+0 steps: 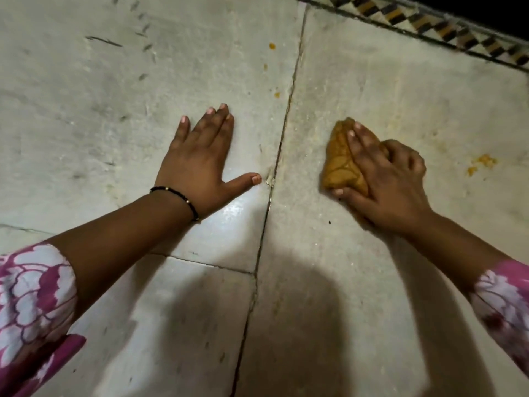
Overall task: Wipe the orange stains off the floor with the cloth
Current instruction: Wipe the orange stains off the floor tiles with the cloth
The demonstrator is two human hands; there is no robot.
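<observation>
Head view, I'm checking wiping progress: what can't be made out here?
- Floor under the cloth: covered by it and the right hand, head view.
- Floor under the left hand: hidden by the palm.
- Top right beyond the patterned border: too dark.
- Floor at the bottom: in shadow, faint stains uncertain.

Indoor floor of a home, seen from above at night or in dim light. Large pale stone slabs (143, 67) with dark scuff marks fill the frame, divided by a rough dark joint (274, 173) running from top centre to the bottom edge. A patterned border strip (429, 24) of black, white and yellow checks crosses the upper right corner. Small orange stains (483, 161) dot the slabs at upper centre and at right.
</observation>
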